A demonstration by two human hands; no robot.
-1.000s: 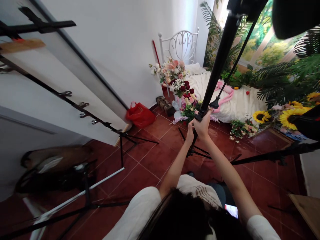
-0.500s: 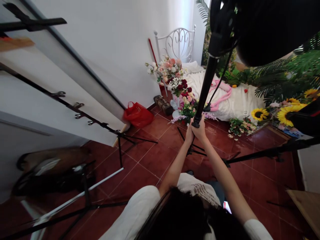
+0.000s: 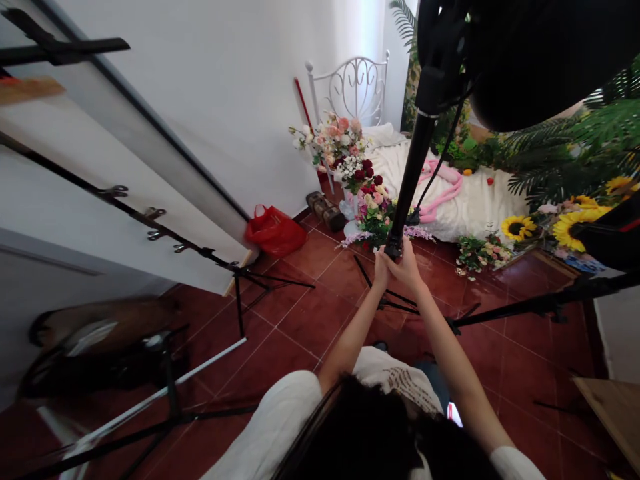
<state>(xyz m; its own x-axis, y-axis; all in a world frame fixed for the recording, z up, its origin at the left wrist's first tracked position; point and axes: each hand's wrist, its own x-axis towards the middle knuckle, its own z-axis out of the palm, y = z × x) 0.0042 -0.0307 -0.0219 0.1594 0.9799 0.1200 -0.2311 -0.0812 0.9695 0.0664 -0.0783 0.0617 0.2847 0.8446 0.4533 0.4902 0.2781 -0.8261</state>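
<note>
Head view: black pole (image 3: 414, 170) in front of white-covered bed (image 3: 477, 210), fingers of left hand (image 3: 381, 271) and right hand (image 3: 407, 268) wrapped around it, just by the collar (image 3: 393, 248). Better to grip firmly with both, keep vertical, mind probable top-heaviness. Counted: one black pole held, one red bag (image 3: 277, 231), one white headboard (image 3: 357, 90), four metal clips (image 3: 114, 191).

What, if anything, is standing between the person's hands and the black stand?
Nothing visible: the left hand and the right hand are both on the black stand, gripping it below the thicker part of its pole.
</note>
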